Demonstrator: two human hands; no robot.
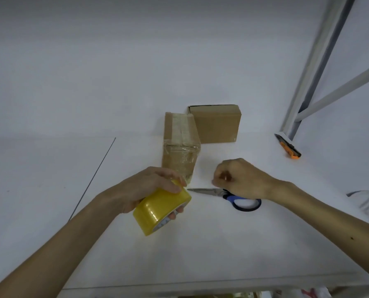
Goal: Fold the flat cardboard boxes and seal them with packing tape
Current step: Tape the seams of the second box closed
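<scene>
Two boxes are up on the desk (pixel 200 250), and both are folded into shape. The near box (pixel 179 147) looks finished: clear tape runs along its top seam and wraps over the front end, wrinkled but stuck down. Touching it, just behind and to the right, is the far box (pixel 218 125). It is folded, but no tape shows on the faces we can see, and there is a thin dark gap along its top edge. I'd judge that one is not yet sealed.

The left hand (pixel 153 186) grips the yellow tape roll (pixel 157 214), fingers curled over the top and through the core, and holds it just in front of the near box. The right hand (pixel 243 179) has its fingers curled tight, thumb against fingertips, directly over the scissors (pixel 215 191). Those lie flat on the desk, blades closed and pointing toward the roll. Whether that hand is pinching a tape end, touching the handle or holding nothing, I cannot tell.

An orange knife (pixel 287 147) sits well off to the right, by the metal frame (pixel 312 82).

So roughly half is done: one box sealed, one folded and waiting for tape. No flat cardboard is in view, so I can't say whether more boxes are to come.
</scene>
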